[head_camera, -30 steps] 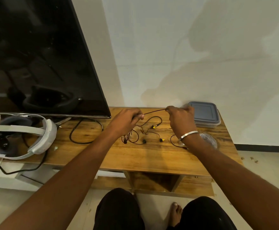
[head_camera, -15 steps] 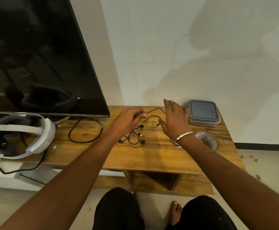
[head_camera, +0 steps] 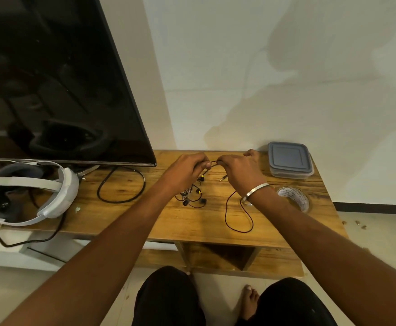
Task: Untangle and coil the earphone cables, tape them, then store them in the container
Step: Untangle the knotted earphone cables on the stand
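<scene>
Thin black earphone cables (head_camera: 226, 215) lie on the wooden table (head_camera: 126, 208), tangled with yellow-and-black earbuds (head_camera: 193, 196) below my left hand. My left hand (head_camera: 187, 171) and my right hand (head_camera: 241, 171) are close together near the table's back edge, both pinching a short stretch of the same cable between them. A long loop of it hangs down past my right wrist onto the table. The jack plug (head_camera: 224, 177) lies beside my right hand. A roll of clear tape (head_camera: 293, 198) lies flat at the right. The grey lidded container (head_camera: 289, 162) stands shut at the back right corner.
A large dark TV screen (head_camera: 51, 78) fills the left back. A white headset (head_camera: 25, 191) lies at the table's left end, with a thick black cable loop (head_camera: 121, 187) beside it. The wall is right behind the table. My knees and a foot show below.
My right hand, spread flat above the table half a second ago, has come back to the cable and closed on it near my left hand. A longer loop now lies by my right wrist.
</scene>
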The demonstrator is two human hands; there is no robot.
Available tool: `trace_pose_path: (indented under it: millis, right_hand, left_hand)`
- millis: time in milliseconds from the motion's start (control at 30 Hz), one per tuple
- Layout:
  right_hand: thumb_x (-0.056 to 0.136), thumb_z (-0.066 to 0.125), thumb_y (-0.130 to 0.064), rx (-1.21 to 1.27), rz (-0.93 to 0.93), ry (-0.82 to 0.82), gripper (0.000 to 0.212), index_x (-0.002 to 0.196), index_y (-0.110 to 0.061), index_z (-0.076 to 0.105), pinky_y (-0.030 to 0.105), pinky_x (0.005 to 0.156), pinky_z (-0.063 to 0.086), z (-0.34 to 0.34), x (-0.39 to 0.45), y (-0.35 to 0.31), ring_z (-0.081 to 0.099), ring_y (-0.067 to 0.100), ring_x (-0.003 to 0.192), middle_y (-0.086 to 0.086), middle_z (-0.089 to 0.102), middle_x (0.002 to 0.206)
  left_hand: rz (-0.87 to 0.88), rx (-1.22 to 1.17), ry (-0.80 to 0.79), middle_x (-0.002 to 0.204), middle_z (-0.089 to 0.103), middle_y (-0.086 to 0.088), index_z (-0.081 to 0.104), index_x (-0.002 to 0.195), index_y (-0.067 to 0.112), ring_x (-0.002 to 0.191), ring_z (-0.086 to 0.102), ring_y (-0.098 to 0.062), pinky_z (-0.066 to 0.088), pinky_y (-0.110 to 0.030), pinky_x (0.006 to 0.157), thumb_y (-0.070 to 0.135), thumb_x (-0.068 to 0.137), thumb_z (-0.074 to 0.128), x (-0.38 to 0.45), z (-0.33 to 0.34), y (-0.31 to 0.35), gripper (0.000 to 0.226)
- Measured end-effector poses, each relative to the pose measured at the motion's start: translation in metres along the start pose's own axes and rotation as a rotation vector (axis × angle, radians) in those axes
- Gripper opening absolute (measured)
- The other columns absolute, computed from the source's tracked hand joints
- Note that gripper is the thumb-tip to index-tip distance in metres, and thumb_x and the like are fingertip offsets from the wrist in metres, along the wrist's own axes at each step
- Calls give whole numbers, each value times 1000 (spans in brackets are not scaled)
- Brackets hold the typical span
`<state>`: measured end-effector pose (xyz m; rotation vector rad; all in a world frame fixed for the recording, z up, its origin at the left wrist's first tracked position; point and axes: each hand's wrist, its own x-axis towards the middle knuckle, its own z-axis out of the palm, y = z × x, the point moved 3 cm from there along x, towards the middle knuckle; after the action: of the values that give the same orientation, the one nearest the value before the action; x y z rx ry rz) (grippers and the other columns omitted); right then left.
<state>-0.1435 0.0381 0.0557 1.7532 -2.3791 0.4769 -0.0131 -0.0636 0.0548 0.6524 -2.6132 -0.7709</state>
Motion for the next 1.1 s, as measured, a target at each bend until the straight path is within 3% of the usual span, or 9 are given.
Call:
trace_pose_path:
  millis: [167, 267, 433, 567, 667, 733, 833, 967, 1100]
  right_hand:
    - [95, 49, -22, -21, 71, 15, 21, 110, -28, 62, 41, 98, 23, -1, -1, 13, 65, 19, 95, -4, 71, 102]
    - [93, 53, -22, -33, 97, 21, 21, 111, -27, 62, 44, 99, 25, -1, -2, 18, 65, 20, 95, -3, 71, 103]
    - [98, 43, -21, -28, 236, 39, 22, 106, -24, 64, 44, 100, 26, -5, -6, 39, 64, 24, 84, 0, 71, 89]
    - [98, 43, -22, -27, 271, -35, 22, 104, -22, 64, 46, 102, 26, 2, -10, 44, 65, 24, 81, 1, 71, 89]
    - [96, 45, -24, 41, 290, -66, 22, 113, -22, 59, 50, 105, 26, 7, -12, 41, 61, 24, 99, 2, 66, 110]
    - [93, 51, -27, 66, 247, -75, 40, 132, -21, 45, 52, 106, 25, 8, -14, 36, 50, 24, 120, 3, 52, 131]
    - [90, 55, -30, 115, 137, -62, 61, 143, -20, 29, 47, 106, 23, 5, -12, 21, 37, 22, 131, 3, 40, 141]
    - [92, 51, -29, 124, -6, -80, 42, 133, -26, 44, 44, 105, 22, 7, -6, -1, 46, 18, 125, -3, 52, 132]
    - [97, 42, -23, 78, -38, -82, 21, 112, -27, 58, 44, 101, 22, 10, -5, -8, 59, 16, 104, -7, 64, 110]
  left_hand:
    - [-19, 24, -10, 81, 65, 3, 64, 93, 21, 66, 54, -11, 42, -31, 59, 35, 98, 50, -1, 2, -5, 20]
    - [-21, 47, -4, 78, 62, 6, 64, 93, 19, 62, 49, -4, 35, -27, 55, 34, 98, 50, -3, 1, -6, 21]
    - [-42, 98, -7, 70, 53, 15, 64, 93, 19, 55, 42, 0, 26, -24, 50, 34, 99, 49, -11, -2, -16, 22]
    - [-37, 70, -1, 70, 53, 15, 61, 89, 24, 57, 45, -2, 30, -25, 53, 34, 99, 50, -10, 1, -19, 18]
    - [-23, 47, 7, 78, 61, 10, 61, 89, 27, 68, 55, -8, 46, -33, 59, 35, 98, 49, -6, 5, -19, 17]
    - [-15, 53, 3, 82, 64, 8, 60, 89, 29, 73, 59, -13, 51, -39, 64, 38, 97, 48, -4, 8, -17, 17]
    - [3, 61, -5, 80, 62, 9, 60, 89, 30, 71, 58, -13, 51, -40, 63, 37, 98, 50, -1, 14, -11, 15]
    - [19, 56, -10, 80, 59, 8, 63, 93, 23, 72, 56, -13, 48, -37, 63, 31, 98, 51, 2, 18, -3, 15]
    - [14, 60, -15, 83, 61, 8, 61, 93, 24, 76, 58, -14, 50, -42, 67, 31, 98, 49, 2, 17, -3, 15]
